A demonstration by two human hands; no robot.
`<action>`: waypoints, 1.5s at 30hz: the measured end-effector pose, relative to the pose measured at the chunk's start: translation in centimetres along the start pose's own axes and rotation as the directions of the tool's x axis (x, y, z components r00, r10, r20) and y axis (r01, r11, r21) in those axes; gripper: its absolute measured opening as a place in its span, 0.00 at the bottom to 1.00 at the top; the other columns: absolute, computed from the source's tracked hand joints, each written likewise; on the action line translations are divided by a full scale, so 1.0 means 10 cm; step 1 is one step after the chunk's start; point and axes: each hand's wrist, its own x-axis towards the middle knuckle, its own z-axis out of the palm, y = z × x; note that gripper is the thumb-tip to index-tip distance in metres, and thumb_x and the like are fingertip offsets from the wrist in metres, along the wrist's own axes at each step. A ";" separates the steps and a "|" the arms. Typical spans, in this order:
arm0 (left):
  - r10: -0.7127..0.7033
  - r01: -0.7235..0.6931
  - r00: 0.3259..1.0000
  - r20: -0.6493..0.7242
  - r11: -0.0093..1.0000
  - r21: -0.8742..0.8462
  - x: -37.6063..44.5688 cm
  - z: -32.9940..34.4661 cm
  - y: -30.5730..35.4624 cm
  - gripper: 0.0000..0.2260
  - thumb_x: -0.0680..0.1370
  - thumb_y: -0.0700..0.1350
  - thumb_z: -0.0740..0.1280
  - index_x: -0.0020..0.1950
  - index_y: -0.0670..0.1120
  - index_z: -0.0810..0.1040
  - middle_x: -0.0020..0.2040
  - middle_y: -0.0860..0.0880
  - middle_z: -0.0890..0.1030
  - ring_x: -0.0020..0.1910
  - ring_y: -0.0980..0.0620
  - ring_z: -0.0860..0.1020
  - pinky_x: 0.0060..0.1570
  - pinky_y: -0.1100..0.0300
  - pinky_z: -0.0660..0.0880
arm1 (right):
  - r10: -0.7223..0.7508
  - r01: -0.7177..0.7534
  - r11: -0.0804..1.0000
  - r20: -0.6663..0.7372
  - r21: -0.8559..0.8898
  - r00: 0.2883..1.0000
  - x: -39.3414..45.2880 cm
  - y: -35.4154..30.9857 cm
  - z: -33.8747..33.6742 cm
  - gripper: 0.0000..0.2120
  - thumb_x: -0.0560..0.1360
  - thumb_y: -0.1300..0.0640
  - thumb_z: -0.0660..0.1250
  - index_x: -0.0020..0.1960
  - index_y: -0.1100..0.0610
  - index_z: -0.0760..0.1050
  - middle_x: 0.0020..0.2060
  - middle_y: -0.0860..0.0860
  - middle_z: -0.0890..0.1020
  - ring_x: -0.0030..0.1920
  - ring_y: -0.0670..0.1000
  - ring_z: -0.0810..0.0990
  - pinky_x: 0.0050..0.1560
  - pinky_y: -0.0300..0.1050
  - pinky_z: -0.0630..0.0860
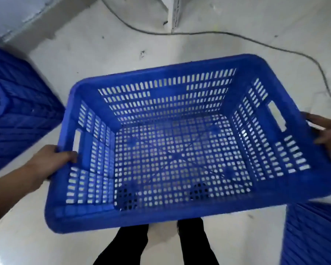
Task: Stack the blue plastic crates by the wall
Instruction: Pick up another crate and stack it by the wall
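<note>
I carry an empty blue slotted plastic crate (182, 213), held level above the floor in the middle of the view. My left hand (52, 159) grips its left rim beside the handle slot, thumb over the edge. My right hand (327, 134) holds the right rim near the other handle slot, with the fingers partly out of frame. A stack of blue crates (15, 111) stands at the left by the wall (17, 10). Another blue crate (313, 236) shows at the lower right.
A dark cable (208, 33) snakes across the pale concrete floor (103, 54) beyond the crate. A white perforated metal post (175, 12) stands at the top centre. My legs in dark trousers (161, 245) are below the crate.
</note>
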 end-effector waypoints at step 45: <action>-0.406 0.062 0.658 -0.633 0.868 -0.492 -0.50 -5.41 -3.46 0.18 0.72 0.55 0.71 0.51 0.41 0.83 0.45 0.37 0.82 0.45 0.36 0.80 0.48 0.49 0.75 | -0.631 0.417 0.611 -0.095 -0.673 0.770 -0.17 -1.68 8.77 0.09 0.64 0.68 0.71 0.40 0.56 0.79 0.40 0.62 0.85 0.41 0.65 0.85 0.41 0.69 0.83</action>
